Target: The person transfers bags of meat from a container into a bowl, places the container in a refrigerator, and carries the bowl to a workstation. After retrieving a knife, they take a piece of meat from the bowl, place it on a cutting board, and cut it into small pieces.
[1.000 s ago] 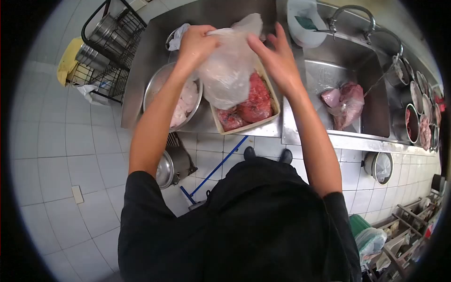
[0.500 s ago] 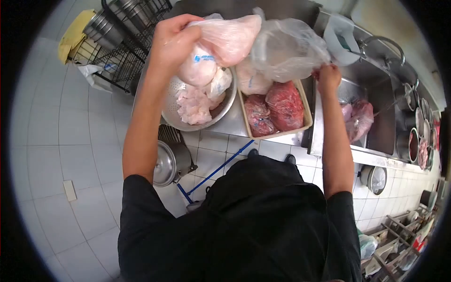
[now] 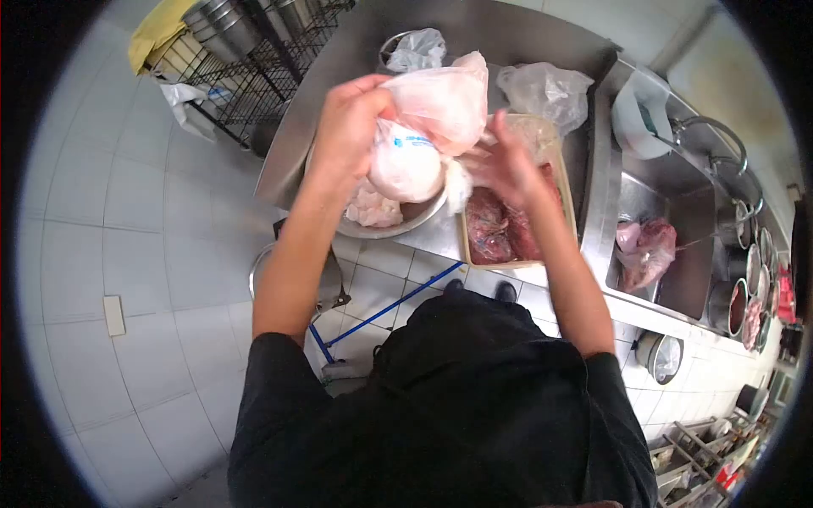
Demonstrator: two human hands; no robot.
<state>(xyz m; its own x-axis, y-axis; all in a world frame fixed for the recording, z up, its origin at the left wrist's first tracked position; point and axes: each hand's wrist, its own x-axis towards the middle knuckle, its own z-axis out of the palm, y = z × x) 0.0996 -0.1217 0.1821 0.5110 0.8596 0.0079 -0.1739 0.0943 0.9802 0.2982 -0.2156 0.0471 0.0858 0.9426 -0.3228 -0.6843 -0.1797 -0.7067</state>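
The left hand (image 3: 351,123) is gripping a bag of pale meat (image 3: 447,103) above a metal bowl (image 3: 415,221). The right hand (image 3: 511,169) is hovering open just right of the bag, contact unclear, over a tray (image 3: 508,265). Farther right, wrapped meat (image 3: 649,254) is lying in a sink (image 3: 696,237).

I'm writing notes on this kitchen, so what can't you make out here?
In the head view:
Metal bowl: far side hidden by the left hand and pale wrapped meat.
Blue print: too small to read.
Right hand: blurred, so contact with the wrap is unclear.
Wire rack: cut off by the top edge.
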